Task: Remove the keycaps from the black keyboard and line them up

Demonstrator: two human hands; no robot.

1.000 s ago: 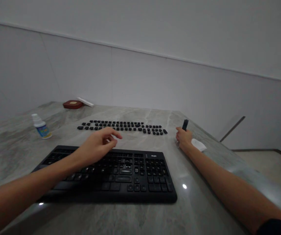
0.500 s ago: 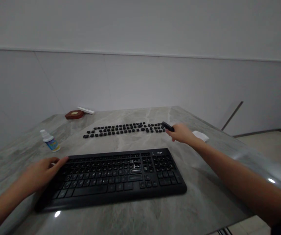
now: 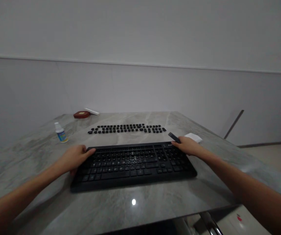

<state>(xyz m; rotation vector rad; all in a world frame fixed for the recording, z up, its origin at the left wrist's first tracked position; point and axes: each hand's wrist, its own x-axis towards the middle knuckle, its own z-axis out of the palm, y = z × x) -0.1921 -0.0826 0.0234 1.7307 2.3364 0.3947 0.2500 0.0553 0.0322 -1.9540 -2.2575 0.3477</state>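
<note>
A black keyboard (image 3: 128,182) lies across the grey marble table, many of its upper keys without caps. My left hand (image 3: 75,159) grips its left end, thumb on top and fingers around the edge. At the keyboard's upper right corner is my right hand (image 3: 186,146), closed on a small black brush (image 3: 174,137) that points away to the left. Whether the right fingers also grip the keyboard is hard to tell. Beyond the keyboard, loose black keycaps (image 3: 122,128) stand in several rows.
A small white spray bottle (image 3: 61,133) with a blue label stands at left. A brown box (image 3: 81,114) and a white flat item (image 3: 92,111) lie at the far left by the wall. White tissue (image 3: 193,137) lies behind my right hand. The table's front edge (image 3: 170,220) is near.
My right hand has come back from the keycap rows to the keyboard's upper right corner, brush still in it. My left hand has closed around the left end. The view has shifted.
</note>
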